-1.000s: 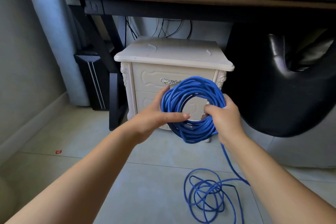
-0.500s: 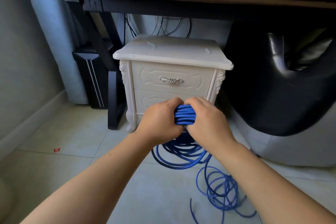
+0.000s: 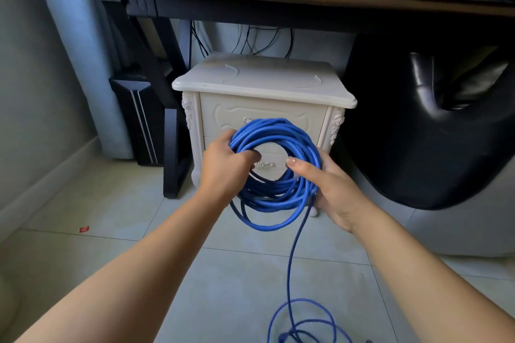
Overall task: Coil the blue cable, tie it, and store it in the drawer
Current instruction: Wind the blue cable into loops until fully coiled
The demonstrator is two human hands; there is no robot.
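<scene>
in front of the cream nightstand (image 3: 264, 78), at about 9 o'clock of the ring, the left hand (image 3: 223, 167) has its fingers curled round the bundle of the blue cable (image 3: 267, 127) and grips it firmly. half a second ago both hands were pressed together as fists on top of the bundle, and the turns hung down flat below them. now the hands are apart, and the coil is lifted and opened as a round ring that faces the camera, much as it was one second ago. through its hole the lower drawer (image 3: 269, 152) shows, closed. at about 4 o'clock of the ring the right hand (image 3: 334, 195) clamps the strands between the thumb in front and the fingers behind. from beside this hand one strand goes down toward 6 o'clock to the loose tail (image 3: 303, 323), which lies in a few loops on the floor (image 3: 139, 203). it seems that one more turn was just added, so the coiling is far along but not finished. the tail must still be wound on, then comes the tying, and the drawer is not yet opened.
</scene>
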